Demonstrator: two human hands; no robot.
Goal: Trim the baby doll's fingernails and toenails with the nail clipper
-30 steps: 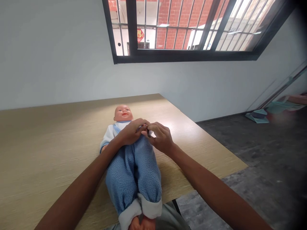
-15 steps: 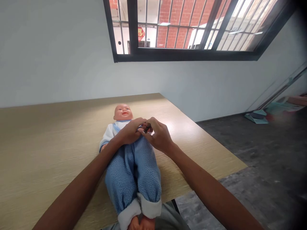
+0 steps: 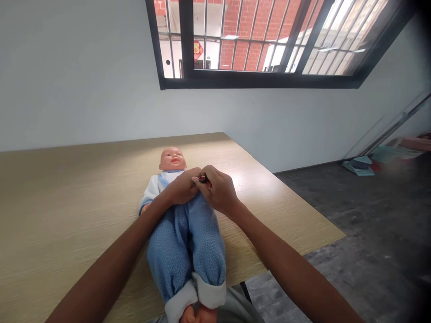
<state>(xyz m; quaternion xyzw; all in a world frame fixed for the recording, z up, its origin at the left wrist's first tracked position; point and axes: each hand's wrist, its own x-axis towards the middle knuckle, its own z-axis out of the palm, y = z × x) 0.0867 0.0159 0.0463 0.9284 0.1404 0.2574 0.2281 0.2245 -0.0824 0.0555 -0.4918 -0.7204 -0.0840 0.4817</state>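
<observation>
Head view: both hands pinch the doll's chest; table beneath.

Just below the grip, the doll's trousers look like nubbly blue fleece. The table beside it is matt wood-grain laminate.

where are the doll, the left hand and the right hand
doll point(image 3: 172, 158), head view, on its forehead
left hand point(image 3: 180, 187), head view, on the back of the hand
right hand point(image 3: 218, 192), head view, on the back of the hand
</observation>
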